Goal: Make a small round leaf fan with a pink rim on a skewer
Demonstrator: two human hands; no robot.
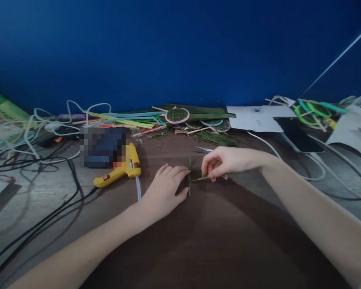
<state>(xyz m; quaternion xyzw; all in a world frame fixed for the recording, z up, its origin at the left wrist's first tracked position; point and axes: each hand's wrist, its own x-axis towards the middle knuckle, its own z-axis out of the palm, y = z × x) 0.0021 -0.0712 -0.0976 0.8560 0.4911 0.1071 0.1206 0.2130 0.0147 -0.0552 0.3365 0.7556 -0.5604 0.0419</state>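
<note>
Here, the right hand (218, 162) pinches a green strip (198, 179).

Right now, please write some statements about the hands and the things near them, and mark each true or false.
1. The right hand pinches the sideways green strip. True.
2. The left hand holds the yellow glue gun. False: it lies flat, fingertips at the crossing green strip; the gun lies untouched.
3. Scissors lie beyond the hands. True.
4. The dark phone lies left of the glue gun. False: it lies far right.
</note>
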